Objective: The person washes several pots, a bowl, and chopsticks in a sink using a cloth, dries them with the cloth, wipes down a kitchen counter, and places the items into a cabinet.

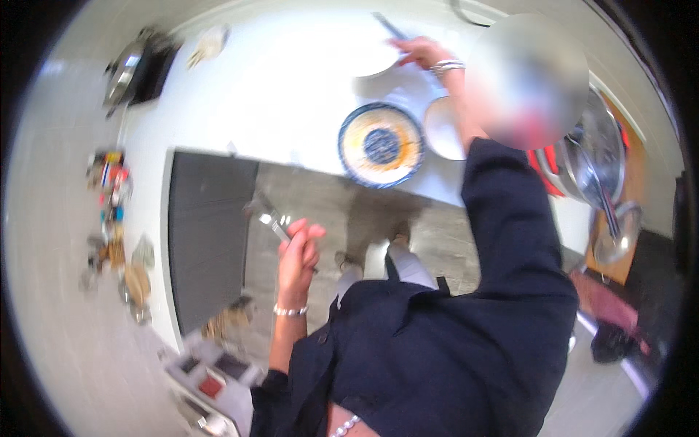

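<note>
My left hand (299, 252) is raised over the floor in front of the counter, closed on the handle of a shiny metal utensil (271, 221), whose blurred head looks like a fork. My right hand (423, 52) reaches over the white countertop, its fingers on a blurred grey utensil (389, 25), possibly a knife. Below that hand lies a plate with a blue patterned rim and centre (382, 145), smeared with orange sauce, at the counter's front edge. A white bowl or plate (445, 128) is partly hidden behind my right forearm. Another white round dish (377, 68) blends into the bright counter.
A metal pan with a utensil (592, 158) stands at the right, near a glass lid (617, 235) on a wooden board (633, 191). At the far left are a dark appliance (147, 71), a pale glove-like item (208, 46) and colourful small items (113, 175).
</note>
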{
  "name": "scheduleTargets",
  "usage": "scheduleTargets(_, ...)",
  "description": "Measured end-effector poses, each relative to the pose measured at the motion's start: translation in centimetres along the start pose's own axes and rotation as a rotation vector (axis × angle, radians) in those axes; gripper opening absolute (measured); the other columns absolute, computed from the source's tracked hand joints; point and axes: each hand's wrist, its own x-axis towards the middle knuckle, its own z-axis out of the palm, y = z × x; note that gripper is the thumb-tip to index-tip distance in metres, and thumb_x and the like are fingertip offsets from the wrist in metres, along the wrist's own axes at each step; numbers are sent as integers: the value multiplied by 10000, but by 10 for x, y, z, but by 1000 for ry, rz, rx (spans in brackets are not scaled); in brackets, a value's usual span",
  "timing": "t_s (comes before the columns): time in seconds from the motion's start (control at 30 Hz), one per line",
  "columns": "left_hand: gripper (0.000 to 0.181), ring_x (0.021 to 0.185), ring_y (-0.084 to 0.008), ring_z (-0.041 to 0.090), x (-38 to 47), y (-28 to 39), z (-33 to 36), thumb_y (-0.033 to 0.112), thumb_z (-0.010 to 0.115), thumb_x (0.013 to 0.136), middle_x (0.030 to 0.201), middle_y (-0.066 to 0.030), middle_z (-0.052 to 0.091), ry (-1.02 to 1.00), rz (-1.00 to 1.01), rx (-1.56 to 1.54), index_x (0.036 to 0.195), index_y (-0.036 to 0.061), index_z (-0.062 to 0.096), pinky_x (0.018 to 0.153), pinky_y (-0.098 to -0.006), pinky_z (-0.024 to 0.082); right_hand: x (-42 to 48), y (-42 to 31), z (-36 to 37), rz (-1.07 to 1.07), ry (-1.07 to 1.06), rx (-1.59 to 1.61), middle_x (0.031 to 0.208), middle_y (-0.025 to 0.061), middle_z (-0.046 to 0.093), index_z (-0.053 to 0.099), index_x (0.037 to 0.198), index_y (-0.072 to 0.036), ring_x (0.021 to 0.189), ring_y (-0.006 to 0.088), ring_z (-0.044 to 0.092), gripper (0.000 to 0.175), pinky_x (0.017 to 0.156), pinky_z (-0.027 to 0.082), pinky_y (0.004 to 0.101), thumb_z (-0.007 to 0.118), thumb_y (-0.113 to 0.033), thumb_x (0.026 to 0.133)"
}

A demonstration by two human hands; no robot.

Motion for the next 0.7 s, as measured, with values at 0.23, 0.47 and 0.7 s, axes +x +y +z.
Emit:
scheduleTargets(0.23,181,390,-28,266,9,4,-8,88,408,897,899,-129,619,-69,45,-42,1065,80,473,331,-164,201,53,0,78,100,363,-67,661,195,622,640,783,56,578,251,635,217,546,508,335,575,-98,645)
scheduleTargets(0.47,189,410,-17,255,11,27,-24,179,411,922,1147,-211,530,21,166,-227,1081,92,462,327,-151,213,-36,-103,122,-396,59,-208,808,271,593,611,788,43,800,381,591,247,732,465,405,498,-106,626)
scheduleTargets(0.7,252,422,1,233,5,13,-43,278,447,913,1113,-183,548,289,188,-148,1087,96,470,336,-155,170,-120,-51,221,-537,-290,2,807,244,590,537,925,59,785,360,584,311,697,449,395,509,-170,715)
